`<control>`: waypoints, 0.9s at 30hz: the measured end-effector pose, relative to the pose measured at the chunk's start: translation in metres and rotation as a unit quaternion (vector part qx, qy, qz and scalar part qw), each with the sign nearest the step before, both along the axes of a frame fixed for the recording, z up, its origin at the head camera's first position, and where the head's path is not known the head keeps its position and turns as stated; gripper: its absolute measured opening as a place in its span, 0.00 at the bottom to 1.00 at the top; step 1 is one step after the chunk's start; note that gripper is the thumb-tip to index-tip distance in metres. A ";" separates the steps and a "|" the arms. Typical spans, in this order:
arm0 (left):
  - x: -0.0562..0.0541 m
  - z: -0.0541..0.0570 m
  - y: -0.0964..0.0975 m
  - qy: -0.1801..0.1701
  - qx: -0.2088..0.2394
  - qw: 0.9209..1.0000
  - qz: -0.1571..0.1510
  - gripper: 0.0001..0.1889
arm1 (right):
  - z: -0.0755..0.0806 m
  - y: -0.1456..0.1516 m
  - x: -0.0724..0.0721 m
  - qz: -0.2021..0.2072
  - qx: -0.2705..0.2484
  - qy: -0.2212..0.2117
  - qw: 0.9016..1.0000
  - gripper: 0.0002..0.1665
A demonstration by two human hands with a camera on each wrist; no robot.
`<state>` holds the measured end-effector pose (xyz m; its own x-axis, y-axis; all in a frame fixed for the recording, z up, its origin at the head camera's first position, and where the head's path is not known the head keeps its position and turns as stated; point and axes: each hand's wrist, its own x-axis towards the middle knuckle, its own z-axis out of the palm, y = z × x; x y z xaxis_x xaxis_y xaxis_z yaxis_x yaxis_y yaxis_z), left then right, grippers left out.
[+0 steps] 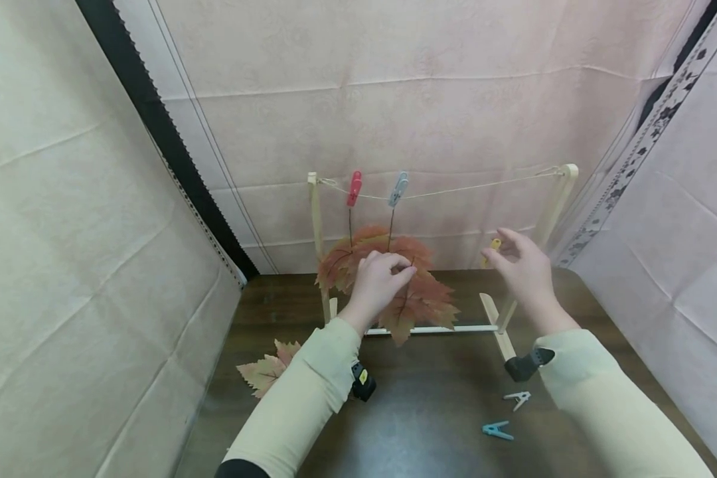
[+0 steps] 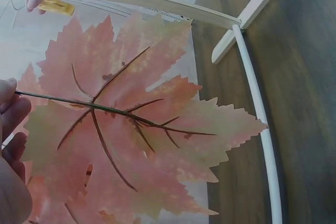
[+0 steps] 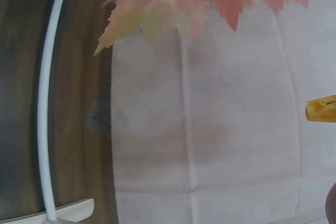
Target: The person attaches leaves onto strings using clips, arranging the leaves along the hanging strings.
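Left hand (image 1: 379,282): fingertips pinched together on the stem (image 2: 52,98); leaf (image 1: 418,304) hangs at 4 o'clock from this hand. Right hand (image 1: 522,269): fingertips pinch yellow peg (image 2: 58,6), 2 o'clock from leaf.

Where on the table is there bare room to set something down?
Bare table lies between the left sleeve and the loose blue clothespin, in front of the white rod. The left half of the line is crowded: leaves bunch below the red clothespin and pale-blue clothespin.
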<state>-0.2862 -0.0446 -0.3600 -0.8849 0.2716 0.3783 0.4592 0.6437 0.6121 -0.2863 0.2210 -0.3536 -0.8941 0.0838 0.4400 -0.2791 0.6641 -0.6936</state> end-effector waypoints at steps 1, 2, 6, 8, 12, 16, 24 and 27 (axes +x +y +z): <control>-0.001 0.002 0.001 0.001 -0.002 1.000 0.000 0.10 | 0.002 0.000 0.000 -0.001 -0.003 0.001 1.000 0.34; -0.001 0.004 0.002 0.003 -0.006 1.000 0.001 0.10 | 0.004 -0.001 0.000 -0.003 -0.003 0.002 1.000 0.34; -0.006 0.010 0.006 0.005 -0.009 1.000 0.000 0.10 | 0.013 -0.003 -0.002 -0.013 -0.008 0.015 1.000 0.33; -0.008 0.011 0.007 0.001 -0.003 1.000 -0.003 0.10 | 0.017 -0.004 -0.003 -0.016 -0.009 0.024 1.000 0.32; -0.012 0.014 0.009 -0.010 0.010 1.000 -0.006 0.10 | 0.024 -0.006 -0.003 -0.018 -0.006 0.040 0.999 0.31; -0.014 0.017 0.011 -0.017 0.013 1.000 -0.005 0.10 | 0.028 -0.009 -0.001 -0.014 -0.003 0.046 0.999 0.30; -0.021 0.021 0.020 -0.031 0.040 0.999 0.003 0.09 | 0.040 -0.015 -0.001 -0.017 -0.023 0.053 0.998 0.30; -0.023 0.026 0.024 -0.047 0.043 0.998 0.012 0.10 | 0.045 -0.018 -0.003 -0.012 -0.038 0.069 0.997 0.29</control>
